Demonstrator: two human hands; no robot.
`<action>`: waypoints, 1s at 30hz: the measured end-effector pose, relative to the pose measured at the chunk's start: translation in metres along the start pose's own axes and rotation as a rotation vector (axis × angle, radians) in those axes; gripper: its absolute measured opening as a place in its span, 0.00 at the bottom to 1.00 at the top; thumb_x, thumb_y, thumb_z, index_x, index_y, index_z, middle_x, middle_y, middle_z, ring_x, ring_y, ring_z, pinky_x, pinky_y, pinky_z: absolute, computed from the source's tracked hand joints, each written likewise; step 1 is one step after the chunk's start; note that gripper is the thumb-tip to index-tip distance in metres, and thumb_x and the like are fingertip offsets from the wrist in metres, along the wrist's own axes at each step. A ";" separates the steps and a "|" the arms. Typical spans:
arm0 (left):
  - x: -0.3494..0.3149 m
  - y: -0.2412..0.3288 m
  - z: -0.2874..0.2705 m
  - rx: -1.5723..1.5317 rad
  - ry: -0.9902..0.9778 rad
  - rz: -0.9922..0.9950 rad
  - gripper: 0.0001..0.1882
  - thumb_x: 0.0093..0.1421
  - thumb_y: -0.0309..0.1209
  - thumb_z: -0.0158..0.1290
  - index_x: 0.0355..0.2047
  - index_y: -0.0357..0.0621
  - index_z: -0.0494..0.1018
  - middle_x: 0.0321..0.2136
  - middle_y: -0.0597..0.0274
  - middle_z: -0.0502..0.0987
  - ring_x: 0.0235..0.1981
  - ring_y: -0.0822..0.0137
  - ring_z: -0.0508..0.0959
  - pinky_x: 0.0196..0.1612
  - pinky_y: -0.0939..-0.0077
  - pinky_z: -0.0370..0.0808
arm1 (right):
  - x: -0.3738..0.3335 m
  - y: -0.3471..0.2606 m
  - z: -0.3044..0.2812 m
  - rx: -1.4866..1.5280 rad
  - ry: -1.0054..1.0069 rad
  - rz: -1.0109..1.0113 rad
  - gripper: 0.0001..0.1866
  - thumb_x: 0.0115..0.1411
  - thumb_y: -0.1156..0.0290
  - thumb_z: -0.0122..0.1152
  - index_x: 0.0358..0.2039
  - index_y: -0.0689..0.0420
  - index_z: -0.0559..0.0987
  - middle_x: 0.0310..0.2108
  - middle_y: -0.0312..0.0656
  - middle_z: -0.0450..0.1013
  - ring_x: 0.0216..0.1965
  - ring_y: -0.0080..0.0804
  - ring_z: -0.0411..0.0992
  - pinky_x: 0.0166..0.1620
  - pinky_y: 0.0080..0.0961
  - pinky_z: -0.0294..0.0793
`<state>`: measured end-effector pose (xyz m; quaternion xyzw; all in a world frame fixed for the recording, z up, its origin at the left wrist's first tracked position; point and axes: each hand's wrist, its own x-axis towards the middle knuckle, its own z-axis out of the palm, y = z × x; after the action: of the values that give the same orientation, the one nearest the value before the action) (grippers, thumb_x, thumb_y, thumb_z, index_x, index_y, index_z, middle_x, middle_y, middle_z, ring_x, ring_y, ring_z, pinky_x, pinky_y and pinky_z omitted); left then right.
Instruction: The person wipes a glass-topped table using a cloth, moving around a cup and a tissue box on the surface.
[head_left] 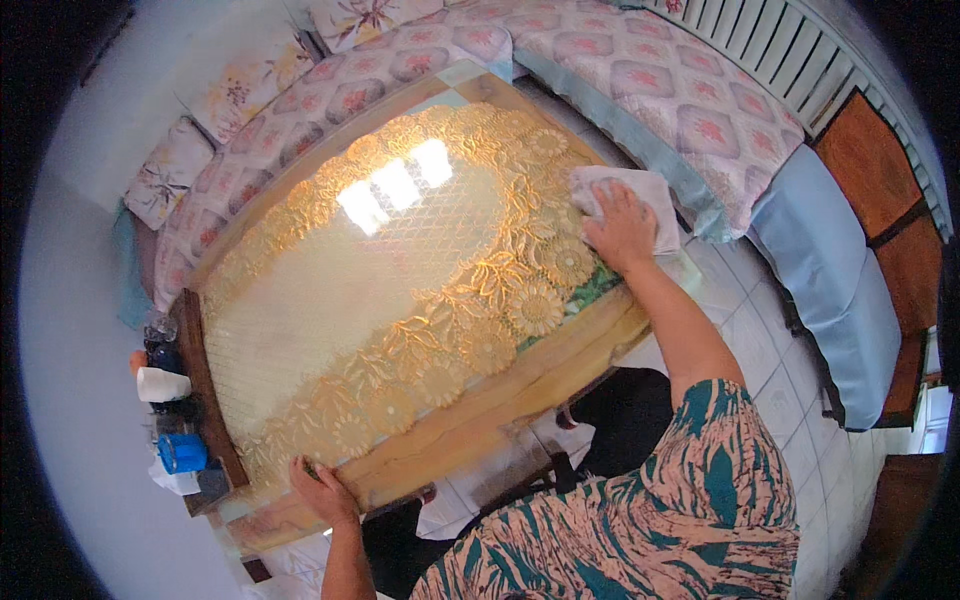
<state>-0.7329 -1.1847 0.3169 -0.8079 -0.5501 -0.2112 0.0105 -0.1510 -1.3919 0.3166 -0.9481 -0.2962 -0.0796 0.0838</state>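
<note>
A folded white cloth lies on the far right corner of the table. My right hand presses down on it with fingers spread, arm stretched out. Under it is a gold lace-patterned table cover with embossed flowers and a shiny, see-through middle. My left hand rests on the near left edge of the table, its fingers reaching onto the cover. Something small and dark shows by its fingertips; I cannot make out what.
A brown wooden tray or rack at the left end stands beside a white cup and a blue container. Seats with patterned covers line the far side. A blue-covered seat is at right; a dark chair is close to me.
</note>
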 end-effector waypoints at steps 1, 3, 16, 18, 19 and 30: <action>-0.001 0.001 0.000 0.022 0.016 0.012 0.20 0.61 0.32 0.45 0.50 0.31 0.66 0.53 0.42 0.67 0.56 0.47 0.65 0.61 0.59 0.58 | -0.010 0.011 -0.001 -0.020 0.015 0.013 0.34 0.56 0.49 0.51 0.63 0.43 0.62 0.65 0.42 0.54 0.66 0.39 0.51 0.62 0.49 0.48; 0.001 0.004 -0.002 -0.005 -0.043 -0.032 0.21 0.62 0.34 0.44 0.51 0.31 0.65 0.54 0.41 0.66 0.57 0.46 0.64 0.61 0.57 0.57 | -0.031 0.026 -0.001 -0.062 0.042 0.032 0.33 0.57 0.51 0.51 0.63 0.42 0.61 0.65 0.43 0.53 0.66 0.39 0.51 0.62 0.49 0.48; 0.002 0.000 0.006 0.044 0.036 -0.022 0.21 0.59 0.33 0.47 0.51 0.34 0.66 0.54 0.42 0.66 0.57 0.46 0.64 0.61 0.56 0.57 | -0.210 -0.138 -0.035 0.366 0.058 -0.495 0.28 0.48 0.60 0.59 0.52 0.52 0.72 0.55 0.50 0.64 0.59 0.48 0.60 0.56 0.51 0.58; 0.006 -0.002 0.015 0.035 0.026 0.013 0.21 0.59 0.33 0.47 0.50 0.35 0.66 0.54 0.42 0.66 0.57 0.47 0.64 0.61 0.55 0.58 | -0.247 -0.182 -0.042 0.598 0.004 -0.625 0.32 0.47 0.59 0.59 0.56 0.50 0.69 0.59 0.51 0.60 0.63 0.48 0.55 0.61 0.53 0.51; 0.006 -0.004 0.013 0.042 0.029 0.024 0.21 0.59 0.33 0.47 0.50 0.35 0.66 0.53 0.42 0.66 0.57 0.47 0.64 0.61 0.55 0.58 | -0.264 -0.203 -0.040 0.609 -0.058 -0.706 0.34 0.47 0.58 0.59 0.57 0.49 0.67 0.60 0.51 0.59 0.64 0.48 0.53 0.62 0.53 0.48; 0.000 -0.012 0.027 -0.001 0.123 0.068 0.21 0.58 0.32 0.48 0.50 0.35 0.66 0.53 0.43 0.67 0.56 0.46 0.65 0.60 0.55 0.59 | -0.192 -0.066 -0.043 0.309 -0.146 -0.468 0.36 0.47 0.62 0.58 0.60 0.46 0.66 0.63 0.46 0.56 0.65 0.43 0.52 0.62 0.50 0.49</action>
<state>-0.7347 -1.1729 0.2897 -0.8116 -0.5206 -0.2603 0.0507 -0.3498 -1.4526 0.3277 -0.8332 -0.5207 0.0176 0.1851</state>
